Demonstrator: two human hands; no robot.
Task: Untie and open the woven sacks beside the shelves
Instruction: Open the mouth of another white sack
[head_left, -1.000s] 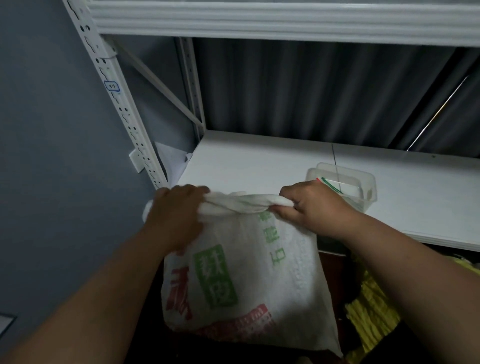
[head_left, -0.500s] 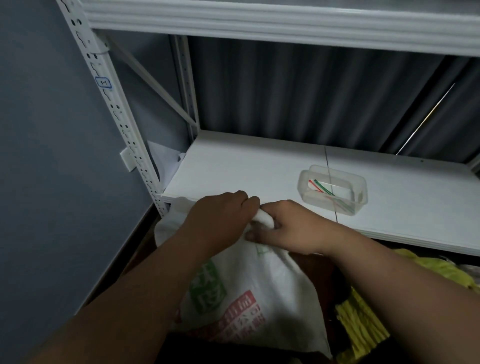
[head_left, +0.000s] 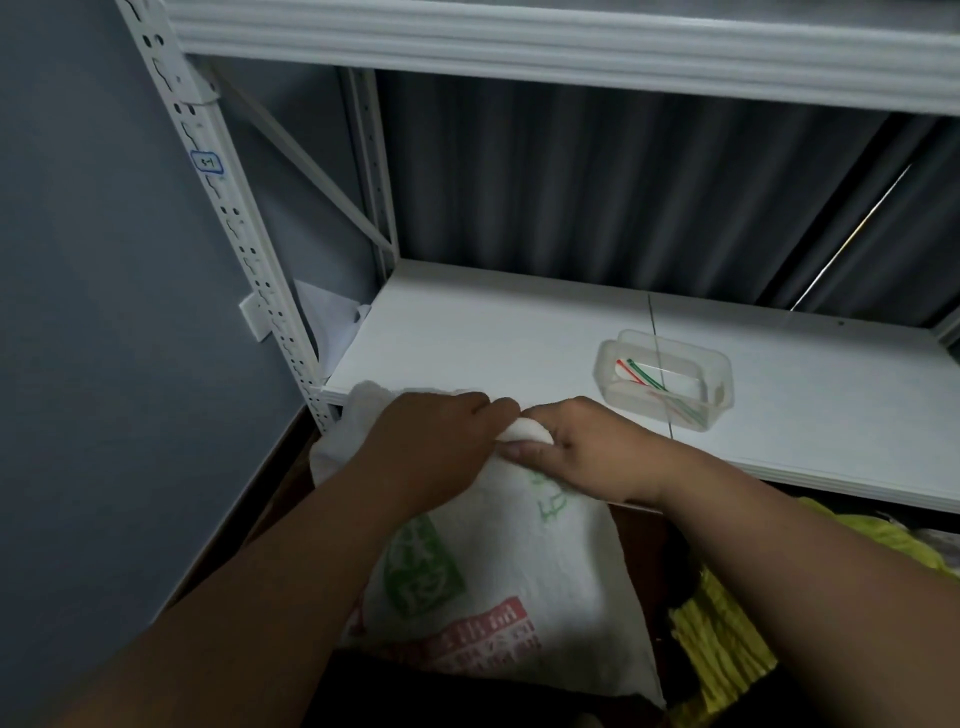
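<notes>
The fingers of the left hand (head_left: 434, 447) and the right hand (head_left: 582, 457) are meeting at the twisted neck (head_left: 524, 431) of the white woven sack (head_left: 509, 566), each hand pinching the bunched fabric from its own side; no cord is visible, so what closes the neck cannot be told. The sack is standing below the front edge of the white shelf (head_left: 493, 332), against the perforated upright (head_left: 249, 249), its printed green and red face turned toward the camera. Judged risk: the two grips are working close together on stiff woven material, so a hard pull may tighten the twist rather than free it, or tip the sack forward and spill whatever it is holding, which is hidden. A clear plastic container (head_left: 665, 379) is resting on the shelf near the right hand, holding thin red and green strips, possibly ties. Yellow material (head_left: 727, 639) is lying to the right below the shelf, its nature unclear.
</notes>
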